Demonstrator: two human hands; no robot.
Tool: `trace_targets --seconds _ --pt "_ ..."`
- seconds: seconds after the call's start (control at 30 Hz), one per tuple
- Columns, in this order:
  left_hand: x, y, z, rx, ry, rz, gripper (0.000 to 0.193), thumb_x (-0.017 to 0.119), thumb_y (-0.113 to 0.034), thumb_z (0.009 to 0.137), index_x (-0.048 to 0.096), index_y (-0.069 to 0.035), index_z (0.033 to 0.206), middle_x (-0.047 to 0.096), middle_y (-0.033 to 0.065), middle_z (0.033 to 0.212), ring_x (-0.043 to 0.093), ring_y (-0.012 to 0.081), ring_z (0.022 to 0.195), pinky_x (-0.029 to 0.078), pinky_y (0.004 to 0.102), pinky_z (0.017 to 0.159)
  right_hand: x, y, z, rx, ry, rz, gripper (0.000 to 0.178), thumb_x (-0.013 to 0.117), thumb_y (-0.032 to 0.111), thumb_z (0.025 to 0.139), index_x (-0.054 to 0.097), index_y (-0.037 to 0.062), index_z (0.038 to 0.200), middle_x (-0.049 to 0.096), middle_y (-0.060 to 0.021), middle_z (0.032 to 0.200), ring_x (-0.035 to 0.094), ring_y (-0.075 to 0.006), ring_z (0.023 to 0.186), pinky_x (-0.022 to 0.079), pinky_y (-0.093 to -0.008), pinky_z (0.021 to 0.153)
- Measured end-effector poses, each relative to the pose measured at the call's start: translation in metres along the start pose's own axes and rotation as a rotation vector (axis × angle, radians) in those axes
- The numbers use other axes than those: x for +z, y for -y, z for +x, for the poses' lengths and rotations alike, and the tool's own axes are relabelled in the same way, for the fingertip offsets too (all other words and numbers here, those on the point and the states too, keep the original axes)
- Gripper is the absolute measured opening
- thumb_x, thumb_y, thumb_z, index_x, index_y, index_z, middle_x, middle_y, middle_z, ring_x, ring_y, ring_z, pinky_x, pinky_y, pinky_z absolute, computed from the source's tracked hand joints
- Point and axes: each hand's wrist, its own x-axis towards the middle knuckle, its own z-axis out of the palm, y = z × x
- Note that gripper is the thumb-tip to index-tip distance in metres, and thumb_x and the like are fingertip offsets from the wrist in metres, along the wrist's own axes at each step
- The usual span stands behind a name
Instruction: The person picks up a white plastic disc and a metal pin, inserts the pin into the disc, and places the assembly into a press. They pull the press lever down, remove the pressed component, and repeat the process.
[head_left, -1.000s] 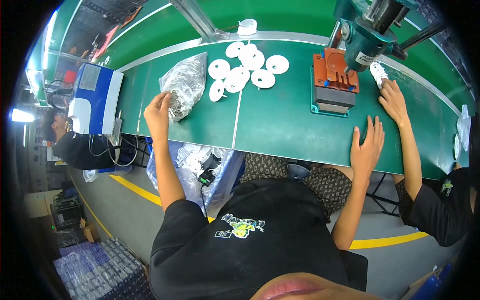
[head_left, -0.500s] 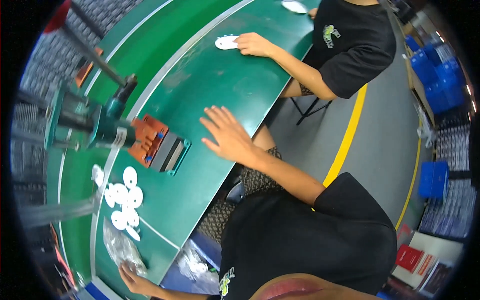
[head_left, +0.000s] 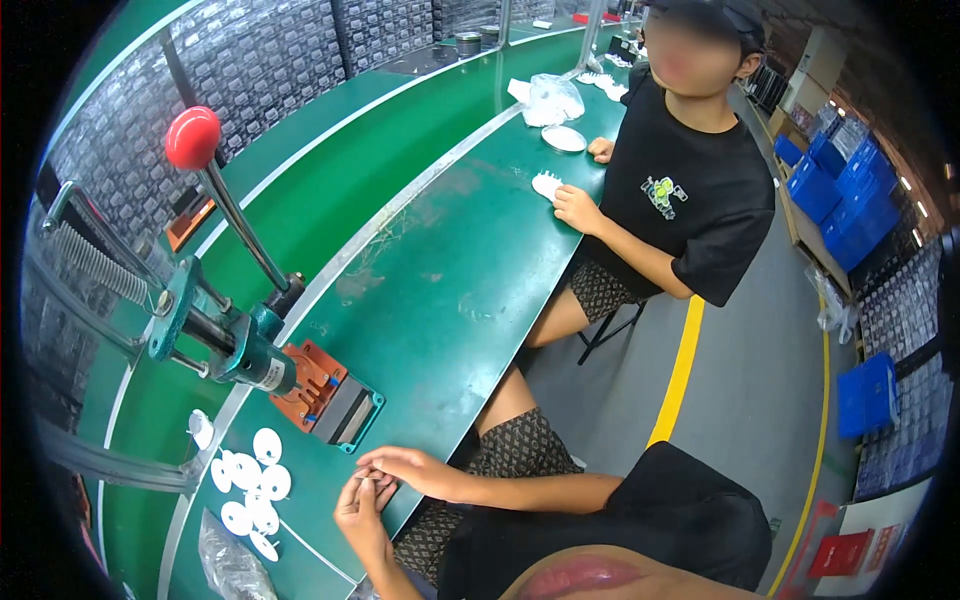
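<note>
My left hand (head_left: 364, 518) and my right hand (head_left: 418, 474) meet above the near edge of the green table (head_left: 420, 300). Their fingertips are pinched together; anything between them is too small to make out. Just beyond them stands a hand lever press (head_left: 235, 350) with a red ball knob (head_left: 193, 138). Under its ram sits an orange fixture (head_left: 308, 385) beside a grey block on a teal base (head_left: 350, 415). Left of my hands lie several round white plastic discs (head_left: 267, 447). A clear plastic bag (head_left: 232, 560) lies next to them.
A co-worker (head_left: 690, 190) sits farther along the table, one hand on a white part (head_left: 547, 185). Beyond are a white disc (head_left: 564, 139) and a plastic bag (head_left: 553, 100). A green conveyor belt (head_left: 350, 190) runs behind the table. Blue bins (head_left: 865, 395) stand at the right.
My left hand has left the plastic bag and come to the right. My right hand has drawn back toward me from over the table, and the two now meet. The view has tilted upward.
</note>
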Motion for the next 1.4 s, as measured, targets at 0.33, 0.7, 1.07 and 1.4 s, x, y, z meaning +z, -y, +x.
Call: trace_targets --seconds 0.33,0.7,1.07,1.4 --pt "-0.001 0.009 0.004 -0.009 0.019 -0.004 0.024 0.057 -0.008 0.096 0.060 0.006 0.115 0.066 0.0119 0.106 0.066 0.0165 0.088 0.058 0.0267 0.074 0.013 0.012 0.011 0.176 0.108 0.035 0.035 0.047 0.025 0.101 0.056 0.0007 0.125 0.062 -0.0089 0.119 0.059 -0.0141 0.105 0.053 -0.0273 0.082" --pt "-0.003 0.014 0.006 0.041 0.031 0.080 0.023 0.060 -0.010 0.095 0.060 0.008 0.109 0.069 0.0153 0.097 0.068 0.0186 0.084 0.057 0.0262 0.070 0.010 0.022 0.002 -0.217 -0.001 -0.618 0.025 0.056 0.010 0.093 0.063 -0.0022 0.115 0.066 -0.0141 0.112 0.065 -0.0235 0.100 0.053 -0.0336 0.085" --pt "0.011 0.008 0.006 0.026 0.017 0.063 0.049 0.057 -0.003 0.095 0.035 0.002 0.139 0.069 0.0160 0.094 0.068 0.0194 0.085 0.056 0.0273 0.073 0.007 0.012 0.001 -0.398 -0.105 -0.630 0.026 0.062 0.010 0.090 0.062 -0.0001 0.114 0.060 -0.0136 0.124 0.060 -0.0261 0.112 0.050 -0.0340 0.089" --pt "0.009 0.011 0.007 0.111 0.070 0.108 0.065 0.055 0.005 0.092 0.023 -0.002 0.148 0.069 0.0158 0.095 0.068 0.0190 0.087 0.054 0.0264 0.074 0.004 0.020 0.000 -0.199 0.001 -0.574 0.018 0.059 0.014 0.092 0.060 0.0006 0.104 0.066 -0.0108 0.097 0.065 -0.0197 0.087 0.051 -0.0309 0.075"
